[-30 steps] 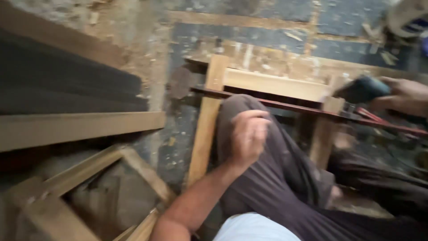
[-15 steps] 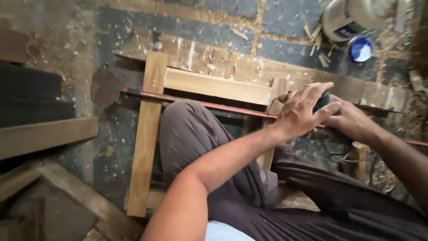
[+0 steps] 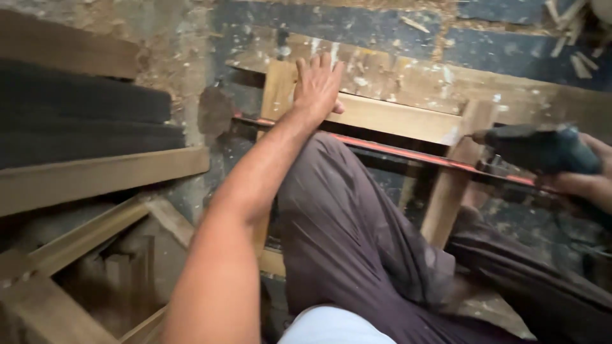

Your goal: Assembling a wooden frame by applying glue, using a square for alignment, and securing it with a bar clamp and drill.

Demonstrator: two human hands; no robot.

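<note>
A wooden frame [image 3: 389,118] of pale planks lies on the floor in front of my knees. My left hand [image 3: 317,86] rests flat, fingers spread, on the frame's top left corner. My right hand [image 3: 590,185] at the right edge is wrapped around a dark teal power tool [image 3: 542,148], whose nose points left toward the frame's right upright [image 3: 454,178]. A red and black bar clamp [image 3: 408,153] runs across the frame under my left wrist. My knee in dark trousers [image 3: 344,223] hides the frame's lower part.
Dark boards and a pale plank [image 3: 95,178] are stacked at the left. Another wooden frame [image 3: 83,255] lies at the lower left. The dirty blue floor [image 3: 395,25] carries sawdust and wood scraps, more at the upper right [image 3: 567,32].
My left hand left the power tool and moved left onto the frame's top left corner. The view swung right to left, and the tool now sits only in my right hand.
</note>
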